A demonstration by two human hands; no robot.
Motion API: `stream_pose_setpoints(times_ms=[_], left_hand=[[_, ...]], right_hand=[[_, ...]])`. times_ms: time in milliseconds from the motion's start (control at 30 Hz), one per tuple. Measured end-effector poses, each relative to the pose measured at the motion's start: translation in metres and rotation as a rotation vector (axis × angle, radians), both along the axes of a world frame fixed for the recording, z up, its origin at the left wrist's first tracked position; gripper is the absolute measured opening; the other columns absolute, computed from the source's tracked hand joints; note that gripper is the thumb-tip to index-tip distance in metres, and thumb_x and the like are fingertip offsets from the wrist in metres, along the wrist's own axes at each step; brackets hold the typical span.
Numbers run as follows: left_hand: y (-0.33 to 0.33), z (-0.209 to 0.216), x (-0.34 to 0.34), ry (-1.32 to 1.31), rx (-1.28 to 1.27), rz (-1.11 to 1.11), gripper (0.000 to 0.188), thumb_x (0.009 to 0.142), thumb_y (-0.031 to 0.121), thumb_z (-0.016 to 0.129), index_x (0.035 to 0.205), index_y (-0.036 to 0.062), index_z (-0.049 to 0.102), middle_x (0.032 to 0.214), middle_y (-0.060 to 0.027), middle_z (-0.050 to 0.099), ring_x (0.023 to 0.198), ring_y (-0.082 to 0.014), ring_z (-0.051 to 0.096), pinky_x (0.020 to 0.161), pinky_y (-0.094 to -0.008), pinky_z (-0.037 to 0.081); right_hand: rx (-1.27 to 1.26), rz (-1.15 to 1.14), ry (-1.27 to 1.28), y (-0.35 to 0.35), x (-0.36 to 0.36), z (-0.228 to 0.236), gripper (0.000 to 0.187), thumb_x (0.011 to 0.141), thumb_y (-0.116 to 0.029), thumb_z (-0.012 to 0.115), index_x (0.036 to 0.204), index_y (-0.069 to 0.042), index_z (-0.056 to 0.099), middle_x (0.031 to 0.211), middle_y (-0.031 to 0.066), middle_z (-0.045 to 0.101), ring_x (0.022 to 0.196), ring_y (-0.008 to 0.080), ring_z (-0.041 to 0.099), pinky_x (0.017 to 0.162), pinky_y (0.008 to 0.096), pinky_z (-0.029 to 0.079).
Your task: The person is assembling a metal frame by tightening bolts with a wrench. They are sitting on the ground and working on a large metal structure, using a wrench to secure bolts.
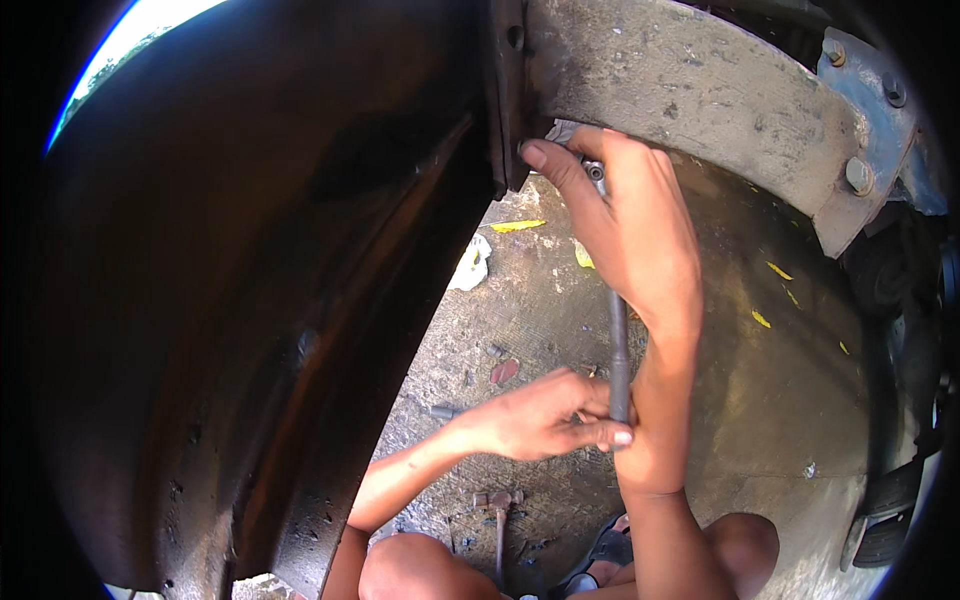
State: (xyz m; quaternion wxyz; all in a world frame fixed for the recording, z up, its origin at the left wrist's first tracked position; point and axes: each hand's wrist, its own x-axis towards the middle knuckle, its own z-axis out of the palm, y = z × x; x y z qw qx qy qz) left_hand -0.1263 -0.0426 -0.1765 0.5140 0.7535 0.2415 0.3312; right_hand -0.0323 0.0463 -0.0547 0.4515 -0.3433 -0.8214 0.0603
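Note:
A long grey ratchet wrench (pixel 619 345) hangs down from beside the rusty metal flange (pixel 507 100). At its lower end, my left hand (pixel 545 415) has its fingers closed round the handle. Up at the wrench's head is my right hand (pixel 640 220), with thumb and fingers curled about it and the thumb tip against the flange edge. Part of the wrench's head shows between thumb and forefinger; the fastener it meets, if any, is hidden. Close to my right hand runs a thick, dirty metal beam (pixel 680 75).
A large dark curved metal panel (pixel 250 300) fills the left. Bolts (pixel 859 175) stick out of a blue-grey bracket at upper right. On the concrete ground lie a hammer (pixel 499 505), a socket (pixel 444 411), a white scrap (pixel 471 265) and yellow leaves (pixel 518 226). My knees are below.

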Motion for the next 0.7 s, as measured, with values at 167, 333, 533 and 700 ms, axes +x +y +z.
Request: stream_pose_setpoints(times_ms=[167, 333, 533, 700], left_hand=[[0.1, -0.064, -0.038, 0.231, 0.336, 0.826, 0.023, 0.098, 0.025, 0.067, 0.106, 0.0031, 0.065, 0.074, -0.0224, 0.066, 0.077, -0.0397, 0.07, 0.069, -0.0495, 0.052], [0.124, -0.058, -0.022, 0.305, 0.57, 1.043, 0.029, 0.098, 0.018, 0.064, 0.116, -0.0029, 0.056, 0.089, -0.0293, 0.067, 0.091, -0.0477, 0.066, 0.082, -0.0577, 0.05], [0.044, -0.056, 0.032, 0.025, 0.224, 0.543, 0.038, 0.107, 0.033, 0.052, 0.117, -0.0041, 0.052, 0.084, -0.028, 0.066, 0.087, -0.0505, 0.065, 0.076, -0.0567, 0.049], [-0.026, -0.101, 0.043, -0.135, -0.228, 0.645, 0.035, 0.107, 0.035, 0.052, 0.101, 0.0004, 0.054, 0.061, -0.0111, 0.049, 0.057, -0.021, 0.051, 0.058, -0.0419, 0.042]], right_hand=[[0.3, 0.047, 0.15, 0.02, -0.007, -0.036, 0.033, 0.087, -0.031, 0.079, 0.098, -0.001, 0.069, 0.082, 0.0164, 0.072, 0.074, 0.0405, 0.069, 0.064, 0.0477, 0.052], [0.417, 0.161, 0.234, 0.026, -0.013, -0.035, 0.028, 0.083, -0.015, 0.081, 0.103, 0.001, 0.071, 0.089, 0.0155, 0.073, 0.079, 0.0323, 0.071, 0.073, 0.039, 0.054], [-0.053, 0.258, 0.381, -0.016, 0.03, -0.026, 0.021, 0.091, -0.009, 0.075, 0.107, 0.004, 0.07, 0.088, 0.0102, 0.072, 0.082, 0.0118, 0.067, 0.078, 0.0299, 0.053], [-0.056, -0.011, 0.315, -0.021, 0.003, -0.018, 0.038, 0.099, -0.035, 0.067, 0.094, 0.002, 0.072, 0.071, 0.0177, 0.069, 0.067, 0.0342, 0.07, 0.066, 0.041, 0.053]])
